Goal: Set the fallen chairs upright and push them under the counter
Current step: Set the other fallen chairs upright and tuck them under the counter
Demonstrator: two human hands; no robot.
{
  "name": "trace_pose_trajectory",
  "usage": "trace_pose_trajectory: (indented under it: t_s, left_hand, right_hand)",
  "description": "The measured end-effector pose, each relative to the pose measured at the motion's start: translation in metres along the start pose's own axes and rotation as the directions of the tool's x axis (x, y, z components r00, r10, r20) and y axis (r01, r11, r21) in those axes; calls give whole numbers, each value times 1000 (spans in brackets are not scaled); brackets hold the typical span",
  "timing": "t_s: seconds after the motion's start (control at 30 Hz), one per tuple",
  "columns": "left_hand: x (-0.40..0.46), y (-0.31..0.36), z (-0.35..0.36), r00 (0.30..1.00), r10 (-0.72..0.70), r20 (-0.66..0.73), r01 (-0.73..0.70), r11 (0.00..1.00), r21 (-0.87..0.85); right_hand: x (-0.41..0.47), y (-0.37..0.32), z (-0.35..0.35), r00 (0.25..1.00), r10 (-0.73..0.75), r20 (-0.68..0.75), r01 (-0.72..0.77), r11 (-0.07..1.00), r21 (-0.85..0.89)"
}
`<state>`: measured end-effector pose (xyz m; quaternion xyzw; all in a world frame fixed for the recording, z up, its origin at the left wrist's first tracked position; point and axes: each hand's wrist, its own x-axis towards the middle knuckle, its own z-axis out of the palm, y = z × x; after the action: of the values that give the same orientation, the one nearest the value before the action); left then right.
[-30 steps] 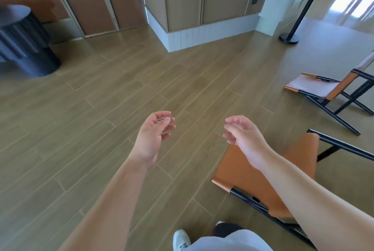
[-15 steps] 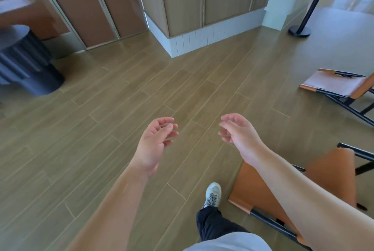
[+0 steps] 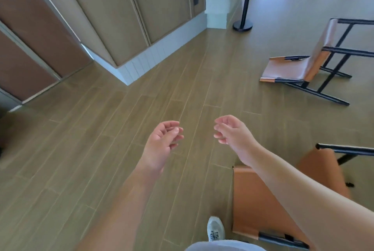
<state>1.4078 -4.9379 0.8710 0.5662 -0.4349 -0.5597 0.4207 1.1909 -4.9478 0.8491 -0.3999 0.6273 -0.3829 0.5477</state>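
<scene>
Handling: the near chair (image 3: 261, 206) looks like a slung tan seat and back on a thin black metal frame, so I judge it light to moderate in weight, stiff along the tubes and yielding across the sling. The sling would likely give under a pull.
Where to take hold: the black top bar by the backrest and a side rail seem the firmest places, one hand on each, to tip it onto its legs.
Look of the chairs: both are tan with black tube frames. The far chair (image 3: 303, 66) lies tipped over, legs pointing toward 3 o'clock.
Position: the near chair lies on the wooden floor (image 3: 101, 149) at about 5 o'clock, partly under the right forearm; the far chair is at about 2 o'clock, well apart from it. No counter is in view.
Left hand (image 3: 162, 145): raised over bare floor, fingers loosely curled, holding nothing.
Right hand (image 3: 232, 133): just beside the left, fingers loosely curled, holding nothing.
Other: a black post base (image 3: 242, 25) stands at 1 o'clock; a white shoe (image 3: 215, 228) at 6 o'clock.
</scene>
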Motion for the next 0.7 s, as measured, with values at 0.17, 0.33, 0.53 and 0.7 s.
trace_pose_trajectory:
  t_s: [0.17, 0.33, 0.53, 0.7]
  left_hand:
    - [62, 21, 48, 988, -11, 152, 8, 1000, 23]
    - [119, 38, 94, 936, -29, 350, 20, 999, 30]
    - [192, 52, 134, 838, -83, 540, 49, 996, 77]
    - [250, 71, 164, 699, -149, 699, 56, 986, 154]
  right_hand:
    - [22, -9, -44, 992, 12, -123, -9, 1000, 28]
    - [46, -13, -71, 960, 58, -274, -18, 989, 146]
    - [78, -21, -87, 876, 98, -473, 43, 959, 279]
    - [97, -32, -78, 760, 190, -621, 23, 948, 317]
